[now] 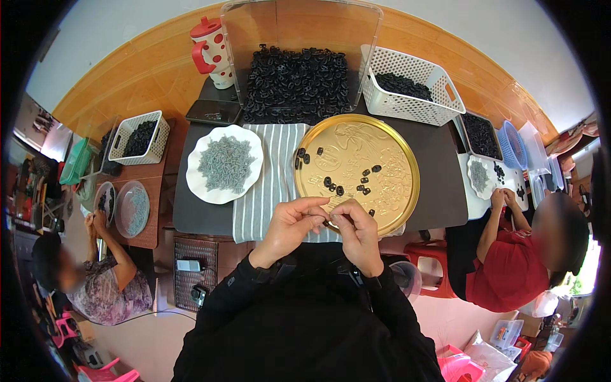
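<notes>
My left hand and my right hand meet over the near edge of a round gold tray, fingertips almost touching. Both are closed in a pinch, thumb against fingers. A small dark piece shows between the fingertips; most of it is hidden, so its kind cannot be told. Scattered on the tray lie several small black plastic parts. To the left, a white wavy-rimmed plate carries a heap of small grey pieces. The tray rests partly on a grey striped cloth.
Behind stand a clear bin of black parts, a white perforated basket and a red-dotted tumbler. A phone-like black slab lies near the plate. One person works at a table on each side, with a red stool at right.
</notes>
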A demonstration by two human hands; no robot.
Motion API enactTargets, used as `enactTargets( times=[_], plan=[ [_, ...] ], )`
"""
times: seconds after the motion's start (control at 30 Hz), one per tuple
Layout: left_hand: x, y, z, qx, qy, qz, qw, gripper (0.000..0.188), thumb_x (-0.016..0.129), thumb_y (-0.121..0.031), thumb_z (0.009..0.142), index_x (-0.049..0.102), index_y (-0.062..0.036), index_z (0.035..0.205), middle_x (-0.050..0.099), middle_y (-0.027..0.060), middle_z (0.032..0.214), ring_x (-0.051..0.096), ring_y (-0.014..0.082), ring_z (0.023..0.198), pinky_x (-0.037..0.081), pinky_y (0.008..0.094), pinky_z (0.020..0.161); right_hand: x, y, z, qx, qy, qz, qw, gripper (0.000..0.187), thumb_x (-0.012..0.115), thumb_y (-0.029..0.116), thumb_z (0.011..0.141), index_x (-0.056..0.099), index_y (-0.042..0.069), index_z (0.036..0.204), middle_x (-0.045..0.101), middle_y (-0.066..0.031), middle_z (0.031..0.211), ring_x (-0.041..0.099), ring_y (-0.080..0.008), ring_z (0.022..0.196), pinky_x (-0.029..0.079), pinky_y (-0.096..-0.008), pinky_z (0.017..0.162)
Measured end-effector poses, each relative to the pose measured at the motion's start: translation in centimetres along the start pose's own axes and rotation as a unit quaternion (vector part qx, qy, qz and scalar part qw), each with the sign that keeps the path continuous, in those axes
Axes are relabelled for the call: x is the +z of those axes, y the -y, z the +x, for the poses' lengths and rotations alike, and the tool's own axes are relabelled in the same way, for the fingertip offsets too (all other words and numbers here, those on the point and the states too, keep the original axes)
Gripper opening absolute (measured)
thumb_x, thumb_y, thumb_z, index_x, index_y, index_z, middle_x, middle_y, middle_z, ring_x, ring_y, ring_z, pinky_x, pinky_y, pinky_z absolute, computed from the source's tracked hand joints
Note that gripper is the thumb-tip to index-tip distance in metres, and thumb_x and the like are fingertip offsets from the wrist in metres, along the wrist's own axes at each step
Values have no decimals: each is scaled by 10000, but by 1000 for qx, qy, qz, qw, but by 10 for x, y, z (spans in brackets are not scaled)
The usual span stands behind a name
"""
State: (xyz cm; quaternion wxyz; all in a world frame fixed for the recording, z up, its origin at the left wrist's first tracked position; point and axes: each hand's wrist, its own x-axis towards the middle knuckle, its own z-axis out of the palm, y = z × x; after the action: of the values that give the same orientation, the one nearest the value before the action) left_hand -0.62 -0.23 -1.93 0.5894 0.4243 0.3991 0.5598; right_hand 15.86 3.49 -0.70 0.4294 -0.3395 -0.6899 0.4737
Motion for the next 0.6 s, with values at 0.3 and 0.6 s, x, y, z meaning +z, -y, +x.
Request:
enactTargets(
  times=[0.3, 0.6],
  plan=[
    [-1, 1, -5, 17, -15, -3, 1000, 301, 522, 77, 888, 579, 16, 1177, 666, 89, 887, 577, 91, 736, 482, 226, 655, 5, 1, -1, -27, 15, -36, 999, 83, 546, -61, 834, 557, -1, 891, 517, -109, 809, 534, -224, 717, 420, -284, 624],
    [9, 5, -10, 8, -83, -26, 996, 235, 535, 98, 868, 603, 47, 1087, 661, 83, 854, 595, 101, 714, 505, 229, 652, 8, 8, 0, -94, 8, -138, 986, 95, 562, -60, 818, 550, -8, 896, 523, -143, 840, 547, -299, 713, 444, -337, 613]
  ],
)
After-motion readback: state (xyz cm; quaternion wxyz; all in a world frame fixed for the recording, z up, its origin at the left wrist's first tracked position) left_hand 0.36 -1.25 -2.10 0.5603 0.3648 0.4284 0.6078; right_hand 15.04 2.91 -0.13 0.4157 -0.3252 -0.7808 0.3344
